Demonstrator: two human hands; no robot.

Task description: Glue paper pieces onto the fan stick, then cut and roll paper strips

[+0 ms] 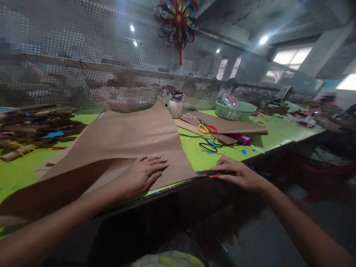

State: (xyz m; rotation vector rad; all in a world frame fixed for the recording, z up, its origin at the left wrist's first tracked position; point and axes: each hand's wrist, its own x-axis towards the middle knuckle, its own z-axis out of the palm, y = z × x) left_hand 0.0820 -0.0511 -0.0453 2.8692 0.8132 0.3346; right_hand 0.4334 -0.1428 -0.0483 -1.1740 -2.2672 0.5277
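A large sheet of brown paper (133,137) lies on the green table (19,170), its near edge at the table's front. My left hand (144,172) rests flat on that sheet near its front right corner, fingers stretched out. My right hand (236,174) sits at the table's front edge to the right of the sheet, fingers closed over a slim black and red tool (214,173), likely a utility knife, that lies along the edge.
Yellow and orange scissors (207,128) lie on more brown paper (230,128) beyond. A white pot (175,105), a green basket (235,110), a black cord (207,146) and a pink object (243,139) stand further back. Scraps pile at left (33,126). A perforated screen (83,55) backs the table. Another person sits far right (333,126).
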